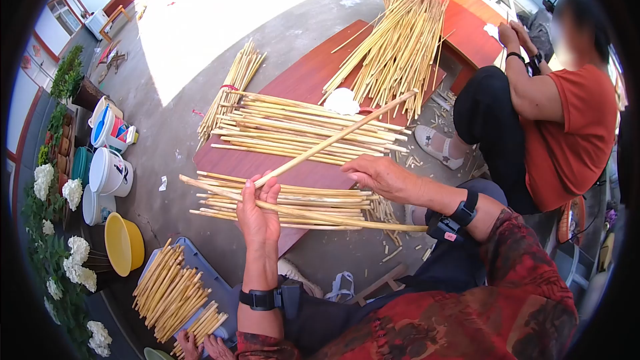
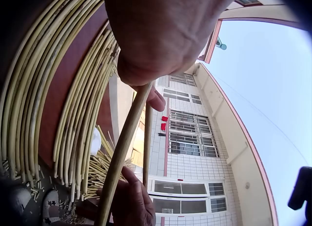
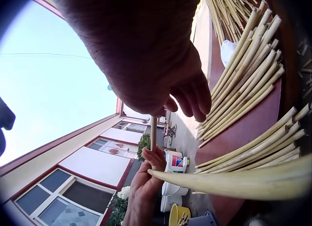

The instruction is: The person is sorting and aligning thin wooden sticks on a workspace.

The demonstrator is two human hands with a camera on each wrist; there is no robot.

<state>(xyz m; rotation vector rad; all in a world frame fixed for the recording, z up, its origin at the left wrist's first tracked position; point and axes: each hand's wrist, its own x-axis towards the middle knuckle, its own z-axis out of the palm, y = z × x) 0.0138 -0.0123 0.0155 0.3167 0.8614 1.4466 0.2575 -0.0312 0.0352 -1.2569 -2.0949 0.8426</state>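
Left hand (image 1: 259, 217) gripping long stick (image 1: 333, 139), axis slanting up-right away from person; right hand (image 1: 381, 177) fingers relaxed, over stick pile (image 1: 313, 195)

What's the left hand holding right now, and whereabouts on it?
The left hand grips two pale stalks: the slanting stalk near its lower end, the crossing stalk partway along its length.

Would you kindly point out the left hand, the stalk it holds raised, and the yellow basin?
left hand (image 1: 259, 219): head view, back of the hand.
raised stalk (image 1: 335, 139): head view, middle of its length.
yellow basin (image 1: 120, 245): head view, inner wall.
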